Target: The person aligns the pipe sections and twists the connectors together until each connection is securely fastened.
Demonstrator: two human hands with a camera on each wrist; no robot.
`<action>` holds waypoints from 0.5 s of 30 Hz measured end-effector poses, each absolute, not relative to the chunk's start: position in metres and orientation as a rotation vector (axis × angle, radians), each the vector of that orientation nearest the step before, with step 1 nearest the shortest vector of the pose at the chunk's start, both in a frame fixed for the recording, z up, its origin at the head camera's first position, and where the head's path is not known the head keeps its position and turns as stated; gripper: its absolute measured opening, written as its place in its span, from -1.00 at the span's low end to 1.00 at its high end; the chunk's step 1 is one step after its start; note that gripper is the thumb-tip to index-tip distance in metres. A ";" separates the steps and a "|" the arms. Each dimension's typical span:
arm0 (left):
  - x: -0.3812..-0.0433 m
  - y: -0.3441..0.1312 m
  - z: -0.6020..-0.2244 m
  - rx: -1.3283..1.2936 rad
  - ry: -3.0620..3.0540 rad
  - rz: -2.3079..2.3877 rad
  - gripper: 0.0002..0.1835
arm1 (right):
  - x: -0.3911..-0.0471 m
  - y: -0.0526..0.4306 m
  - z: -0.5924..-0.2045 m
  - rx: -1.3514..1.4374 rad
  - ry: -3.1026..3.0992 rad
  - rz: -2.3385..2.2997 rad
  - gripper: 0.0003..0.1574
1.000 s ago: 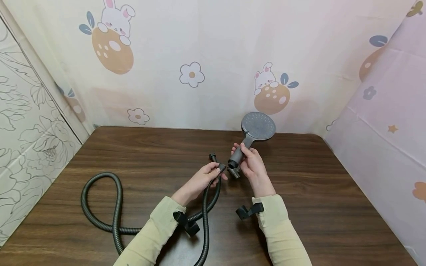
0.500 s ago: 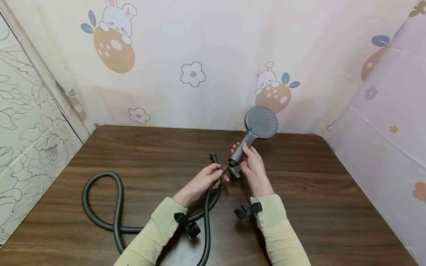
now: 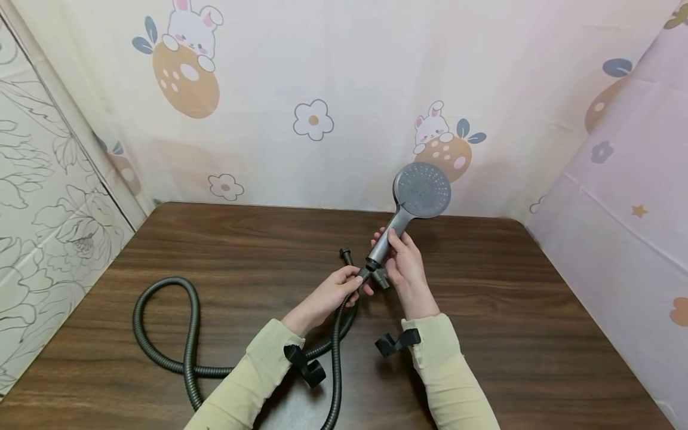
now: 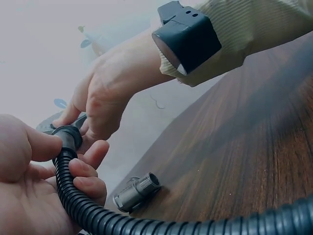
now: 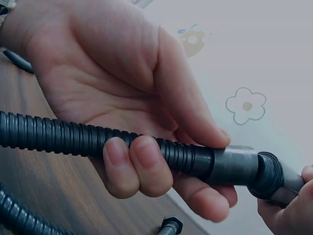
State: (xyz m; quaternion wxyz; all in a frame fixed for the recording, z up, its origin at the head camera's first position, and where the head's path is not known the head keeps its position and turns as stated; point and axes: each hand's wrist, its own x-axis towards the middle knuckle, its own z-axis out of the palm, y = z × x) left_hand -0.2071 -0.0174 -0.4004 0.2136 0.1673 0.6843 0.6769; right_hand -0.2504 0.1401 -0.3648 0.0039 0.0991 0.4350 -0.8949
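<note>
My left hand (image 3: 328, 297) pinches the smooth end collar (image 5: 235, 165) of a dark ribbed shower hose (image 5: 63, 137), its fingers curled under the ribs. Around the handle of a grey shower head (image 3: 421, 190) my right hand (image 3: 407, 267) is wrapped, the round nozzle face tilted up toward the head camera. The handle's black threaded end (image 5: 266, 174) meets the hose collar right at its mouth, roughly in line with it. Just below this joint, a short grey metal fitting (image 4: 137, 192) lies on the table.
The hose's other end, with a hex nut (image 3: 345, 252), lies behind my left hand. A big hose loop (image 3: 137, 322) spreads over the wooden table (image 3: 537, 334) at left. A patterned curtain (image 3: 355, 71) hangs along the back edge.
The shower head has risen and tipped more upright in my right hand. My left hand has shifted slightly right with the hose collar, closing the gap to the handle's threaded end.
</note>
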 end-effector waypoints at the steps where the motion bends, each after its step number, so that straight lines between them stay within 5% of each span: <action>1: -0.207 -0.017 -0.400 0.468 1.898 1.876 -0.73 | -0.250 0.140 -0.365 0.305 1.369 -2.801 -0.71; 15: -0.208 -0.015 -0.396 0.441 1.894 1.894 -0.67 | -0.252 0.136 -0.361 0.234 1.458 -2.800 -0.51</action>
